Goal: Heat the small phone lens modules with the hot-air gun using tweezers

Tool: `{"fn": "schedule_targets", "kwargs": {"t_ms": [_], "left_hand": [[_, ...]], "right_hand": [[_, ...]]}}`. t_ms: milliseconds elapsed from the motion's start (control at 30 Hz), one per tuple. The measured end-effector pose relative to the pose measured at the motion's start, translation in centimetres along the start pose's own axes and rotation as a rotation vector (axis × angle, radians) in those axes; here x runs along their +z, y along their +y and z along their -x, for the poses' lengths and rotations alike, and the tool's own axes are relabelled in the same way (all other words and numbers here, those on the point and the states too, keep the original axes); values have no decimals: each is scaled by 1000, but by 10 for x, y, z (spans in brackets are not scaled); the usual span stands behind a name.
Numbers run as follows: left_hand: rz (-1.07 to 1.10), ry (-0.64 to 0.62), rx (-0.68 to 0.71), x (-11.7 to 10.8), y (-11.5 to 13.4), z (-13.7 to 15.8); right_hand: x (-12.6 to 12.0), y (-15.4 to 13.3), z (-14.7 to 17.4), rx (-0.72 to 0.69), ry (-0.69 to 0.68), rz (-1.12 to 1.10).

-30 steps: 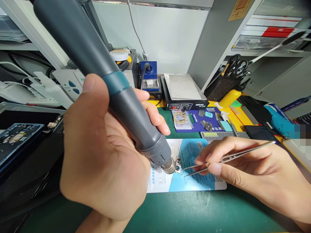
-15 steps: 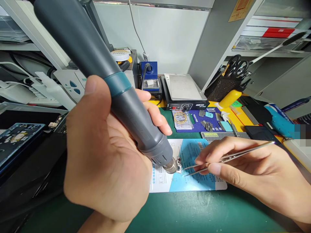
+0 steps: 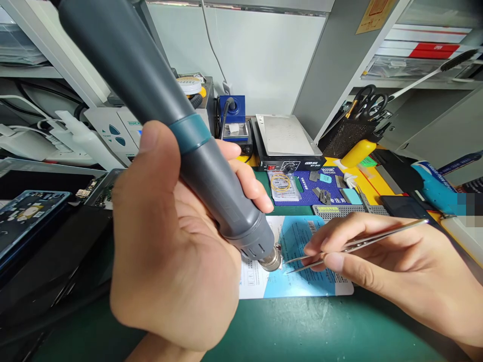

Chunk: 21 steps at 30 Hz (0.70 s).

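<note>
My left hand (image 3: 169,251) is wrapped round a dark grey hot air gun (image 3: 151,90) with a teal band. Its metal nozzle (image 3: 272,260) points down over a small metal part (image 3: 279,250), which it mostly hides. That part lies on a blue and white printed card (image 3: 302,286). In my right hand (image 3: 388,261) I pinch a pair of metal tweezers (image 3: 362,244). The tweezers' tips are apart, close to the right of the nozzle, with nothing visible between them.
A heating plate (image 3: 289,136) and a blue soldering iron stand (image 3: 233,113) stand at the back. Blades (image 3: 323,196) lie on a purple mat. A yellow bottle (image 3: 358,152) leans by a black mesh holder (image 3: 341,138). An opened phone (image 3: 30,221) lies at the left.
My left hand and the hot air gun have shifted slightly right, so the nozzle now covers more of the small metal part. My right hand and the tweezers have hardly moved.
</note>
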<state>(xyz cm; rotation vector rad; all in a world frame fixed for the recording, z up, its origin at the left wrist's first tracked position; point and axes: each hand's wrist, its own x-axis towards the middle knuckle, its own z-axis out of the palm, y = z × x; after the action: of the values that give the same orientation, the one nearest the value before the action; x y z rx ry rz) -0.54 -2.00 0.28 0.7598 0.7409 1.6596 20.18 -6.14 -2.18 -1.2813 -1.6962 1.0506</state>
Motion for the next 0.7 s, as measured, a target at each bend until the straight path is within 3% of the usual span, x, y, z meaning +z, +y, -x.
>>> {"fn": "schedule_targets", "kwargs": {"t_ms": [433, 600, 700], "left_hand": [[63, -58, -9, -4, -5, 5], [51, -198, 35, -8, -6, 8], [39, -206, 47, -8, -5, 11]], "right_hand": [[2, -3, 0, 19, 6, 7], [1, -1, 0, -20, 6, 22], [1, 0, 0, -69, 5, 33]]}}
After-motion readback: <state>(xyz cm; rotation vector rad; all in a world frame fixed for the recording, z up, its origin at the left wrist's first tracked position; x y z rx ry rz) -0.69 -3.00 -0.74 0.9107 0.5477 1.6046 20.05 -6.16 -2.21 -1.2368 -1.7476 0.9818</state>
